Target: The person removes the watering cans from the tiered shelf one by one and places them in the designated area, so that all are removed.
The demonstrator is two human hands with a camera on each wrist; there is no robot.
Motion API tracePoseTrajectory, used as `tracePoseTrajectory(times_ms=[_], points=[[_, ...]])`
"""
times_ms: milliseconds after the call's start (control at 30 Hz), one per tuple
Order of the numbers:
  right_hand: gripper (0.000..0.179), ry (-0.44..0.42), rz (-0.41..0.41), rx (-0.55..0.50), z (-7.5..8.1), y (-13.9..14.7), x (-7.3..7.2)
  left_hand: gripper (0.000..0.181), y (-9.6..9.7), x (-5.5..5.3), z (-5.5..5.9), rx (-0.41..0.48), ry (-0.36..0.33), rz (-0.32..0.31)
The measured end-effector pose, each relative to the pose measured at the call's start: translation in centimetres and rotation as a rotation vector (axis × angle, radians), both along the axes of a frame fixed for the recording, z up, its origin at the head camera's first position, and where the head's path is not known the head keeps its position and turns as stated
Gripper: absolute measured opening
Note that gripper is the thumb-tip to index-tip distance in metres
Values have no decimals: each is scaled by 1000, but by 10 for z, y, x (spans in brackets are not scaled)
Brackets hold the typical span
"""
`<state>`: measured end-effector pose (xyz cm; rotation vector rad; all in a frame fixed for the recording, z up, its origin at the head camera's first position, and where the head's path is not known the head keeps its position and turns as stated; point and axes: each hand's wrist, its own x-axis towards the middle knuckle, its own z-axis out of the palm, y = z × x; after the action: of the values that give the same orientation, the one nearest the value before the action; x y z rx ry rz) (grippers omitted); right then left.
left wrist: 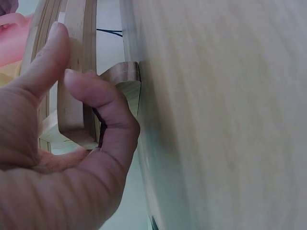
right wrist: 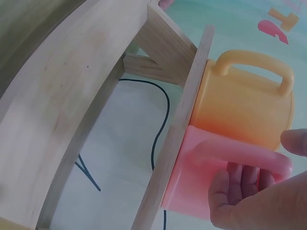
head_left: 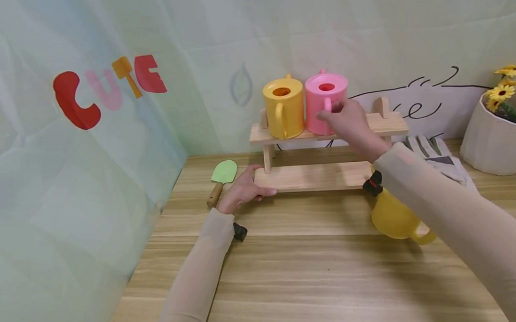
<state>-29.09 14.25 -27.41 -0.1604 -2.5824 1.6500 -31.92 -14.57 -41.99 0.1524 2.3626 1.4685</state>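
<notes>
A two-tier wooden shelf [head_left: 316, 178] stands against the back wall. My left hand [head_left: 247, 187] grips the left end of its lower board, the fingers [left wrist: 117, 120] curled around the board's edge in the left wrist view. On the upper board stands a pink watering can [head_left: 314, 102], upright, its handle facing me. My right hand [head_left: 353, 122] holds that handle, with fingers [right wrist: 235, 184] curled through it; the thumb stands off from it. An orange-yellow watering can [head_left: 293, 113] is close beside the pink one, on its left.
A yellow watering can [head_left: 392, 217] sits on the table by the shelf's right end, partly behind my right sleeve. Left of the shelf lies a green trowel [head_left: 225, 171]. Gloves [head_left: 444, 163] and a white pot [head_left: 493, 139] of yellow flowers are at the right.
</notes>
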Motion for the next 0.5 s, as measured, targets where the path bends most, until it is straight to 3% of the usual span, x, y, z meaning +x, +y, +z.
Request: tracePoseTrajectory(times_ms=[233, 500], points=[[46, -5, 3, -18, -3, -2, -4, 103, 0, 0, 2, -3, -10, 4], [31, -14, 1, -75, -3, -5, -6, 105, 0, 1, 2, 17, -15, -3]])
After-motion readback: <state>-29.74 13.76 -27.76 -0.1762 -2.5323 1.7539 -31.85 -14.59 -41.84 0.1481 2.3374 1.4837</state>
